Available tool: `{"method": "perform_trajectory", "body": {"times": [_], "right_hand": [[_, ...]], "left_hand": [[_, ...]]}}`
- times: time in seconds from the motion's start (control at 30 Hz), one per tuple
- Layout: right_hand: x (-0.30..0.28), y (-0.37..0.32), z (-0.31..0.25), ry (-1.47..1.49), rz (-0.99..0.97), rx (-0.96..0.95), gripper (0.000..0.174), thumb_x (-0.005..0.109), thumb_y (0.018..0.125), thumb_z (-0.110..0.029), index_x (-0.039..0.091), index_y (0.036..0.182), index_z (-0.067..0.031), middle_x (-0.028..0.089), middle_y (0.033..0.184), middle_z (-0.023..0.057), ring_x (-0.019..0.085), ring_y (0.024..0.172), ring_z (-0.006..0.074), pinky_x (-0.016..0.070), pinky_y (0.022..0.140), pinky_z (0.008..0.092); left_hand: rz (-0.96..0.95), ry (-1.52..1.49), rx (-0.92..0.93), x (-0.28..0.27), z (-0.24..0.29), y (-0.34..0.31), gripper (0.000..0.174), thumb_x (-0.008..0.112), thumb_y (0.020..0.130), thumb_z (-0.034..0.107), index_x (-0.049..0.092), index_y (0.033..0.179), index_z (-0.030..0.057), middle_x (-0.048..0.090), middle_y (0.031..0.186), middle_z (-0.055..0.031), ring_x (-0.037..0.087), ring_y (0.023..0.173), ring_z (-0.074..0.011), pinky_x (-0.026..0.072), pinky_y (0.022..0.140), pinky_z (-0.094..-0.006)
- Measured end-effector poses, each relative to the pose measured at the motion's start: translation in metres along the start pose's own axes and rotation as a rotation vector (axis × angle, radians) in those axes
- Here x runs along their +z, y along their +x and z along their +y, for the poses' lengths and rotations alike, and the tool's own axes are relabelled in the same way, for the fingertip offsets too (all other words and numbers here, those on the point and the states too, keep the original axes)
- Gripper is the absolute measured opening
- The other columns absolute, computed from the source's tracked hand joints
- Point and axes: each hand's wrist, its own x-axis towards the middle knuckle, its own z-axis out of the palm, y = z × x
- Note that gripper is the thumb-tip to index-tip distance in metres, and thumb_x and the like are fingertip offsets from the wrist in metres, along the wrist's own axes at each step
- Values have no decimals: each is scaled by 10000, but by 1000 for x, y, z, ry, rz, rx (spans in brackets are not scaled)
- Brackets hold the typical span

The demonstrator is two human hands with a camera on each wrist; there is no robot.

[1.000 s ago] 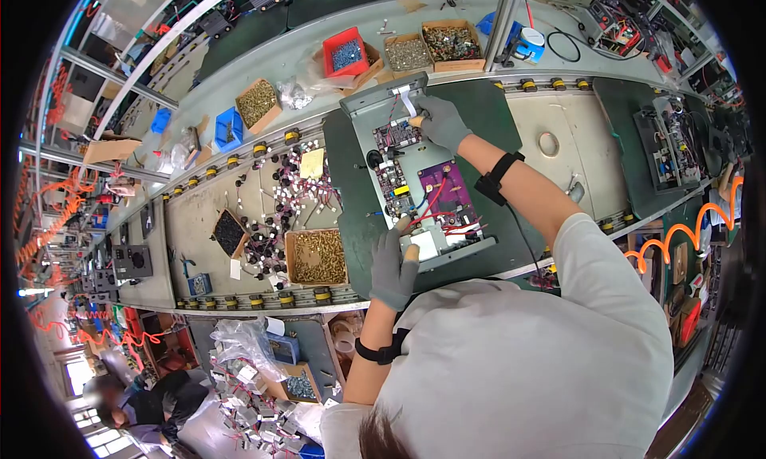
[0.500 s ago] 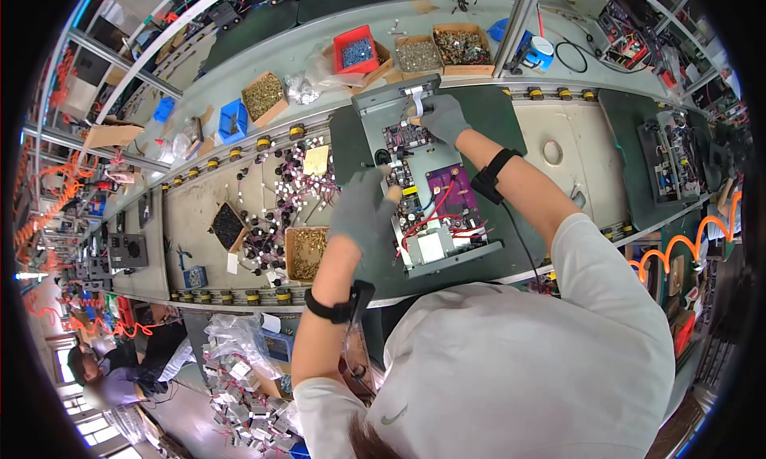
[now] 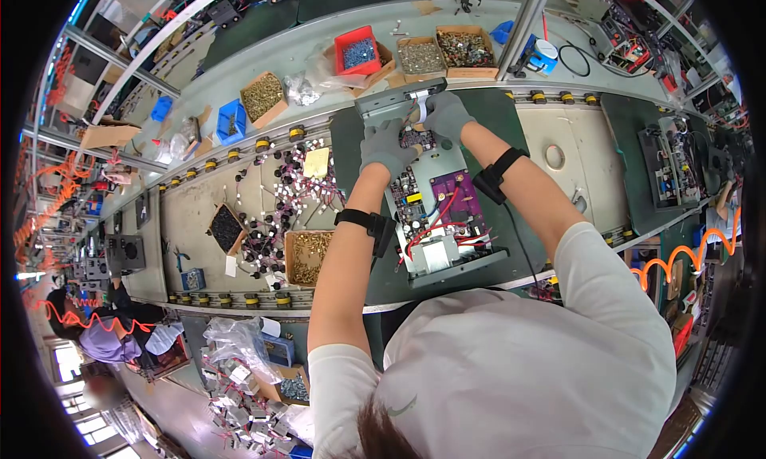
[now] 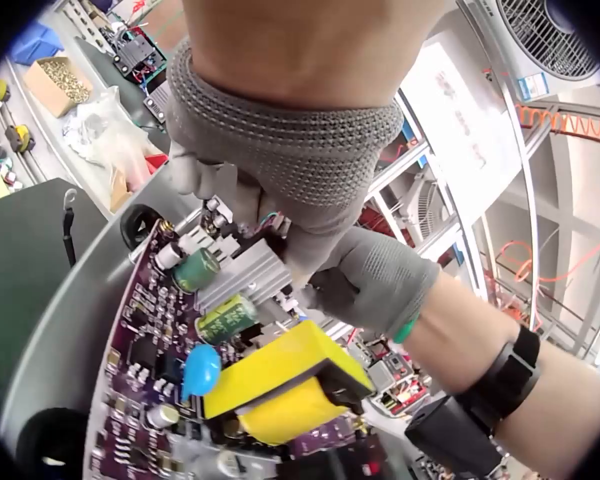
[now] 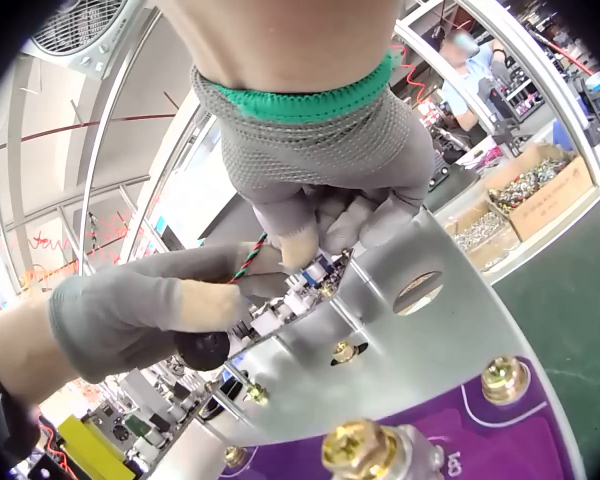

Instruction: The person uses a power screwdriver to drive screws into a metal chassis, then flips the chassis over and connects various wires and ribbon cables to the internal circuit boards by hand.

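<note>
A grey metal chassis [image 3: 463, 268] lies on a dark green mat, with a purple circuit board [image 3: 469, 205] and a smaller board [image 3: 416, 139] fixed in it. At its far end, my gloved right hand [image 3: 448, 117] pinches a white ribbon cable [image 3: 421, 108] near the end panel. Beside it, my gloved left hand [image 3: 388, 149] reaches over the smaller board. In the right wrist view, its bare-tipped thumb [image 5: 208, 306] lies close to twisted wires [image 5: 250, 256]; whether it grips them I cannot tell. A yellow transformer [image 4: 290, 372] stands below the left hand.
Left of the mat lie loose cables [image 3: 279, 187] and a cardboard box of brass fasteners [image 3: 307, 257]. Along the back bench stand a red bin [image 3: 357, 50], a blue bin [image 3: 231, 122] and several parts boxes. A tape roll [image 3: 554, 157] lies to the right.
My left hand has left the chassis's near end, swung up leftward and come to the far end beside the right hand. The right hand stays near the ribbon cable.
</note>
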Motion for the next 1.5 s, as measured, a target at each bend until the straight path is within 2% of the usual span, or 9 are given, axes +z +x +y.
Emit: {"method": "perform_trajectory", "body": {"times": [0.3,0.37,0.5,0.63,0.7,0.77,0.87,0.97,1.5], "right_hand": [[-2,-1,-11,-194,91,-15,250,721,667,-175,689,872,-37,676,846,160,669,767,268,532,722,360],[-8,6,-14,-184,-110,96,288,735,657,-234,690,858,-32,673,892,169,656,856,305,524,772,371],[8,2,3,-41,65,12,555,735,655,-395,593,1058,-41,649,996,180,636,920,326,518,812,368],[14,12,32,211,-116,73,302,659,703,-269,684,956,-106,675,902,137,664,690,252,533,683,328],[42,42,69,294,-126,-192,280,608,749,-285,685,916,-74,686,810,113,663,655,194,529,594,326],[17,27,40,290,-279,104,313,581,780,-301,667,966,-64,691,910,89,669,670,198,538,628,340],[33,35,33,16,-163,-115,340,532,811,-258,653,1051,-50,652,1048,150,661,861,273,526,749,363],[-15,-10,-10,-4,-163,42,359,490,834,-285,649,1069,-65,630,1116,141,629,957,296,510,784,389],[1,-6,-12,104,0,36,367,482,839,-253,632,1079,-20,605,1143,195,596,1041,351,487,849,427]], "left_hand": [[15,-43,-22,6,-4,5,779,703,644,480,465,1302,136,449,1340,-119,361,1225,-397,343,1024,-448],[27,-43,-35,19,-10,-7,790,702,647,481,445,1320,155,441,1346,-127,338,1250,-413,327,1029,-475],[53,71,34,19,-12,1,805,683,674,480,407,1362,169,401,1389,-144,277,1311,-423,297,1042,-512],[80,131,114,17,-14,2,770,672,651,464,462,1307,117,459,1332,-129,361,1232,-418,351,1005,-482],[108,146,168,21,-18,0,755,671,650,460,476,1287,106,472,1319,-128,376,1216,-418,358,1000,-476],[158,155,171,23,-19,2,721,667,658,463,498,1249,86,497,1282,-128,404,1178,-415,371,983,-466],[152,177,187,20,-12,-1,697,652,685,481,503,1230,73,509,1253,-128,420,1148,-407,383,961,-463],[166,174,180,20,-11,-6,688,643,699,493,511,1216,57,516,1237,-135,429,1132,-404,386,950,-463],[194,239,310,18,-13,2,554,637,708,405,562,1112,33,569,1054,-158,497,967,-398,390,910,-462]]}}
